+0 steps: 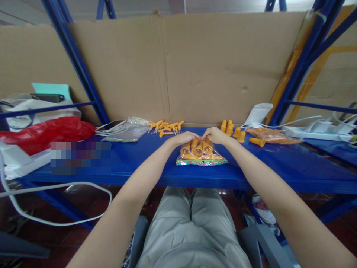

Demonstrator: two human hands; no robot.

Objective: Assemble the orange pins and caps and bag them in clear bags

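Note:
A clear plastic bag (216, 152) of orange cone-shaped pieces lies on the blue shelf top, its colourful printed strip toward me. My left hand (185, 137) is closed at the bag's far left edge, fingers pinched on the plastic. From the other side my right hand (216, 134) pinches the far edge too, and the fingertips of both hands almost meet. Inside the bag, several orange cups show their round openings. Behind my left hand lies a pile of small orange figures with metal chains (166, 128). Loose orange cones (241, 136) stand to the right of my right hand.
A filled bag of orange pieces (272, 135) and a white power strip (315, 133) lie right. At left are flat clear bags (129, 132), a phone with a white cable (111, 126) and a red plastic bag (52, 132). Cardboard (195, 70) closes the back between blue posts.

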